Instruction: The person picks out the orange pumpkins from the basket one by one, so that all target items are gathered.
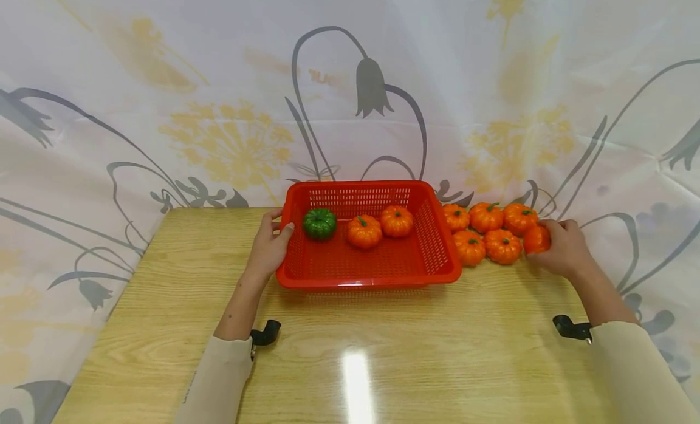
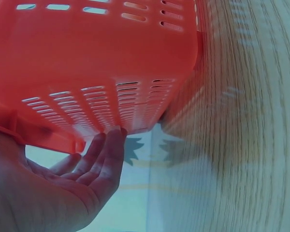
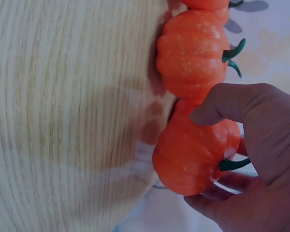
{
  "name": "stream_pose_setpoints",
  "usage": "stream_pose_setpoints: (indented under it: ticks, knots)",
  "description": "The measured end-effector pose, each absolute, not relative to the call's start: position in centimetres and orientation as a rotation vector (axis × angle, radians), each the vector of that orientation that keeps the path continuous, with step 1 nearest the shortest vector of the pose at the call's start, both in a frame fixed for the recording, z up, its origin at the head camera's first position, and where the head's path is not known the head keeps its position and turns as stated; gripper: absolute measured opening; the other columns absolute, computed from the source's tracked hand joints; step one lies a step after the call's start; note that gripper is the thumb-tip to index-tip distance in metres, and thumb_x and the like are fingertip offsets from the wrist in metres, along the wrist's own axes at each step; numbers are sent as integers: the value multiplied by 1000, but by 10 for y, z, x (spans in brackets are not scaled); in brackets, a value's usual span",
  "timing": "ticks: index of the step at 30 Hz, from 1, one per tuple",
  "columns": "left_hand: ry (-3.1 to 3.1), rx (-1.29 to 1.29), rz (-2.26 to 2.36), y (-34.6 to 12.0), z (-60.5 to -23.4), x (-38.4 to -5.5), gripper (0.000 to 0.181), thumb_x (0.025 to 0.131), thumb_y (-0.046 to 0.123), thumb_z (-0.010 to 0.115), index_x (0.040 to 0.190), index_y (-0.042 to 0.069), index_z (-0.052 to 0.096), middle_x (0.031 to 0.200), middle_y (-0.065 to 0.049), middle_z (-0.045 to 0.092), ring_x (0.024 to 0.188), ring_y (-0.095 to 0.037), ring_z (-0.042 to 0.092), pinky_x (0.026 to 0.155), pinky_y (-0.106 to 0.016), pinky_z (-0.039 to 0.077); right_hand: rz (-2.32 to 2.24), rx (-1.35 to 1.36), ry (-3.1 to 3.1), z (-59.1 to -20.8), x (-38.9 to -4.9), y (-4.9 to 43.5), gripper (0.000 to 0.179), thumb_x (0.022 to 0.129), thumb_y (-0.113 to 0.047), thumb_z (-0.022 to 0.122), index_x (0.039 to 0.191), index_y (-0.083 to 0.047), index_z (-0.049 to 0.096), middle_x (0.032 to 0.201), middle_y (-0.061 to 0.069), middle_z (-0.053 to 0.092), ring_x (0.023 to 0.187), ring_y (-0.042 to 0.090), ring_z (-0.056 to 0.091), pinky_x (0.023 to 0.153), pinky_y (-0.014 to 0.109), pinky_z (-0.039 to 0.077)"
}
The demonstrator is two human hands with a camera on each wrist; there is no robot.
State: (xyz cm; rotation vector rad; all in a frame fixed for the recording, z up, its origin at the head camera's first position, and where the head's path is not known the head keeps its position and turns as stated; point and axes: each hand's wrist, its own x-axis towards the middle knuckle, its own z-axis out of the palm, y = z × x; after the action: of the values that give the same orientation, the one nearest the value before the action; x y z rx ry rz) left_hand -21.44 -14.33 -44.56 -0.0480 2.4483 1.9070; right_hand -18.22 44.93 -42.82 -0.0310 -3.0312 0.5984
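Note:
My left hand [image 1: 269, 248] grips the left rim of a red plastic basket [image 1: 367, 283], thumb over the edge and fingers along the outside of its slotted wall [image 2: 101, 63]. Inside the basket lie one green pumpkin [image 1: 319, 223] and two orange ones, a nearer pumpkin [image 1: 363, 232] and a farther pumpkin [image 1: 397, 221]. Over at the right, my right hand [image 1: 564, 249] holds a small orange pumpkin [image 3: 193, 154] between thumb and fingers, its green stem toward the palm. That pumpkin sits close against a neighbouring pumpkin [image 3: 193, 55] in the right wrist view.
Several orange pumpkins [image 1: 503, 246] stand in two short rows on the wooden table [image 1: 306, 351], between the basket's right side and my right hand. A flower-printed cloth [image 1: 229, 78] hangs behind the table. Black wrist mounts [image 1: 265, 333] show at both sleeves.

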Motion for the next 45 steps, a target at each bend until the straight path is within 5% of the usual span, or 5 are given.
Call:
stream_pose_setpoints:
  ticks: [19,36,45]
  knots:
    - [2436,-60,1938,-139,-445,-217,51,112,21,51,158,3,38,139,-26,54,122,-44,64,98,-57,58,584,-5,-3079,-432,-183,455,85,79,-17,83,136,26,37,126,48,30,107,62,42,97,76,41]
    - [2446,-75,1903,-143,-447,-213,52,112,24,51,158,5,38,139,-25,53,122,-42,64,98,-56,59,606,10,-3095,-436,-178,451,86,88,-25,77,142,26,33,134,53,32,118,65,39,102,78,37]
    - [2458,-58,1906,-142,-447,-215,51,112,24,51,157,4,38,139,-26,53,122,-43,64,98,-57,58,642,37,-3039,-426,-177,442,76,94,-16,69,146,26,32,138,51,30,121,64,36,102,78,35]
